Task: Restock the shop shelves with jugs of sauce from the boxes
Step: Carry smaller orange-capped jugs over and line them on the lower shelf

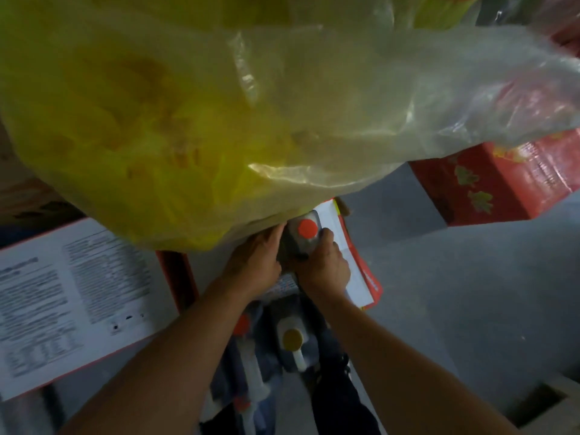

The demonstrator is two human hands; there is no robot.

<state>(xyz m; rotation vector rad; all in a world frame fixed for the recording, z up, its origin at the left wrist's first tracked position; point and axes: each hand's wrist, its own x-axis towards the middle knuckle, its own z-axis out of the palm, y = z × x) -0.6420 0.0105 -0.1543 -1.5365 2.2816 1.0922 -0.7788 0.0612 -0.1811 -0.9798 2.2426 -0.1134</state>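
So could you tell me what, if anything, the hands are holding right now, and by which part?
Both hands are on the orange-capped jug. The right hand grips its upper body just below the cap; the left hand presses flat against its left side.

— How many jugs of sauce show?
— Four: one red-capped jug point(306, 237) at twelve o'clock from the hands, one yellow-capped jug point(293, 343) at six, and two more red-capped jugs point(243, 328) point(243, 406) at seven.
— Hands?
— Two, a left hand point(254, 262) and a right hand point(324, 265).
— Boxes?
— Three: a white-faced box point(72, 302) at nine o'clock, a red box point(489, 183) at two, an open box point(351, 262) by the hands.
— Bags?
— One yellowish plastic bag point(219, 105) at twelve.
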